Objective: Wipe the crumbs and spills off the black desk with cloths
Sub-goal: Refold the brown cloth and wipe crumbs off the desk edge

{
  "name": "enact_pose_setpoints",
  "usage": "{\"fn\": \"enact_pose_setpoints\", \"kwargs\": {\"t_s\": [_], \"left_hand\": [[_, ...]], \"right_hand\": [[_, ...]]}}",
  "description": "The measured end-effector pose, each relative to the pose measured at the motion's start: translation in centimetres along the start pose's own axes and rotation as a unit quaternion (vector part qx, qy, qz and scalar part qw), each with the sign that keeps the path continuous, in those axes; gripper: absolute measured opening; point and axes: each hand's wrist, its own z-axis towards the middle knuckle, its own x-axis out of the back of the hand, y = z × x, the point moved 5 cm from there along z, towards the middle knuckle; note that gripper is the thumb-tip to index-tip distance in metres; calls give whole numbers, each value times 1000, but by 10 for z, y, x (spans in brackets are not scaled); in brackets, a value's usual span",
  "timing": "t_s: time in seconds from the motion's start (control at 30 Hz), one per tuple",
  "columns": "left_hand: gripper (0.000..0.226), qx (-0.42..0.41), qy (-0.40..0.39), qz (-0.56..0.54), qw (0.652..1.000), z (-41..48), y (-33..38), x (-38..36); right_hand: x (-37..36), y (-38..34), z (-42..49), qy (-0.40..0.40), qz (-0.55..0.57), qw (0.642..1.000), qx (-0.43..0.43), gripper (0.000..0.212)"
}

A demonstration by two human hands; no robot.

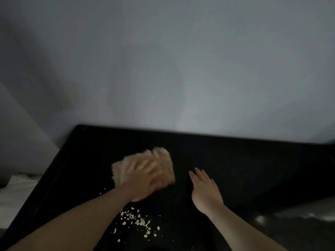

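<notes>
A plain grey wall [163, 69] rises behind the far edge of the smooth black desk [235, 160], whose far-left corner is rounded. A tan, fluffy, bunched cloth [163, 154] lies left of the desk's middle. The left hand [145, 182], blurred, presses on it with fingers spread. The right hand [204, 191] lies flat just beside the cloth, fingers straight. Pale flaky crumbs [139, 221] are scattered towards the front edge, apart from the cloth.

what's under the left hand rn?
A tan cloth, spread on the black desk; the left hand presses on it. Anything beneath the cloth is covered. Loose crumbs lie nearer the person.
</notes>
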Motion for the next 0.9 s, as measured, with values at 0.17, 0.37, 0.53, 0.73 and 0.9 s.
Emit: {"fn": "enact_pose_setpoints", "kwargs": {"t_s": [0.17,0.37,0.53,0.73,0.9], "left_hand": [[55,111,9,-61,992,-2,7,-2],[57,-102,-41,23,994,-29,31,-14],[52,-30,-35,6,999,3,-1,1],[53,43,-26,-42,998,26,-47,9],[54,150,-21,-59,987,-4,-114,-3]], "right_hand": [[-6,-4,-7,-1,-1,1000,-11,66],[-8,-11,-9,28,-11,999,-26,64],[-9,-13,-11,18,-28,999,-26,68],[-13,-11,-8,35,-47,998,-35,67],[-16,-12,-7,47,-61,996,-47,66]]}}
